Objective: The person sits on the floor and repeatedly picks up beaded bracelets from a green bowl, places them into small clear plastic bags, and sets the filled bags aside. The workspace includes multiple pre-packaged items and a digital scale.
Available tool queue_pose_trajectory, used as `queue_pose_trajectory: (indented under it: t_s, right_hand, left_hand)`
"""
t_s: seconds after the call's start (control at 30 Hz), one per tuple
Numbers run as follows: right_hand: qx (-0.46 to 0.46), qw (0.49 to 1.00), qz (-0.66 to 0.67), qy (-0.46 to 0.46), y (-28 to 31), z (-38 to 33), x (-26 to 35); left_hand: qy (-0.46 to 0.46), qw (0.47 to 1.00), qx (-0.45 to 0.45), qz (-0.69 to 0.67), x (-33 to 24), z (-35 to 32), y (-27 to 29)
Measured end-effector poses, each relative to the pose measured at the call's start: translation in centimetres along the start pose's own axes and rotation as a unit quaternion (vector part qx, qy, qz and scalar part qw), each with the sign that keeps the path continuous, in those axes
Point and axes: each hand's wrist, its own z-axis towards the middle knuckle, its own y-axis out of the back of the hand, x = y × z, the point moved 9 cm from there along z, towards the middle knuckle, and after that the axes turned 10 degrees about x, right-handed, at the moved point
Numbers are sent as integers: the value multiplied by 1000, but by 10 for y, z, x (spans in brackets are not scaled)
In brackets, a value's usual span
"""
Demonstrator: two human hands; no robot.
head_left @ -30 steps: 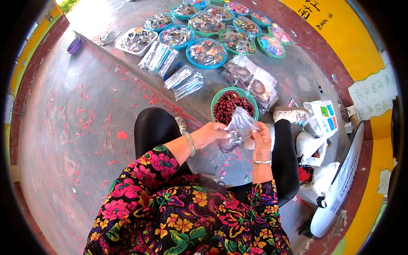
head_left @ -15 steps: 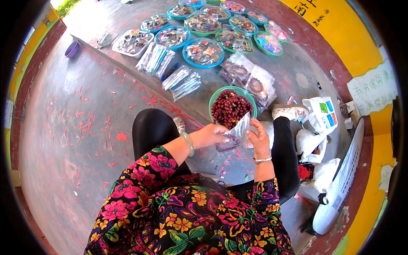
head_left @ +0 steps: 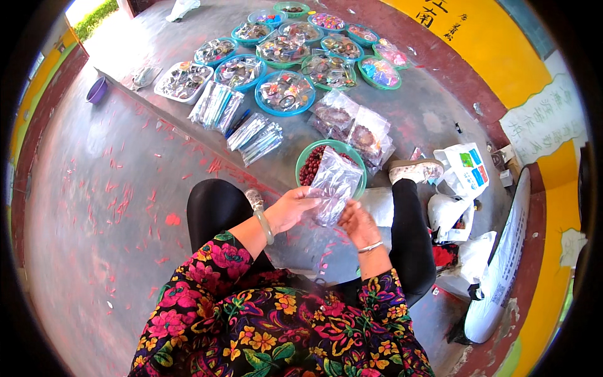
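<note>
1. Two bare hands meet over the person's lap: the left hand and the right hand both hold a small clear crinkled plastic bag.
2. Left-hand fingers are closed on the bag's left edge, thumb pressed against them; the fingertips themselves are hidden behind the plastic.
3. Right-hand fingers curl together at the bag's lower right corner, pinching it; how many fingers touch it is hard to tell.
4. Raised and tilted, the bag overlaps the near side of a round green plastic bowl of dark red beads, so part of the bowl's rim and contents is hidden behind it. Whether the bag holds anything cannot be made out.
5. A pale green bangle circles the left wrist, and a thin silver bracelet the right.
6. Beyond the bowl lie clear packets of beaded strings, touching each other, their contents blurred.
7. Farther off, a cluster of round blue and green trays stands close together on the grey concrete floor; their small contents are too fine to identify.
8. At the right, white plastic bags sit beside the person's shoe, partly cut off by the leg.
</note>
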Motion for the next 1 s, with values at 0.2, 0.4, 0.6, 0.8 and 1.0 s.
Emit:
queue_pose_trajectory:
  t_s: [0.2,0.4,0.6,0.8,1.0]
  right_hand:
    - [-30,998,-53,27,-22,8,-12]
    - [-67,993,-94,13,18,30,8]
    - [-117,983,-136,49,74,76,67]
    - [-127,976,-137,115,108,147,149]
    - [-368,911,-184,-39,161,153,168]
  left_hand:
    - [-8,999,-51,8,-1,-3,9]
    - [58,977,-170,114,16,-7,43]
    - [91,966,-128,206,18,-4,33]
    - [119,958,-81,247,23,4,26]
    - [110,947,-81,291,29,8,28]
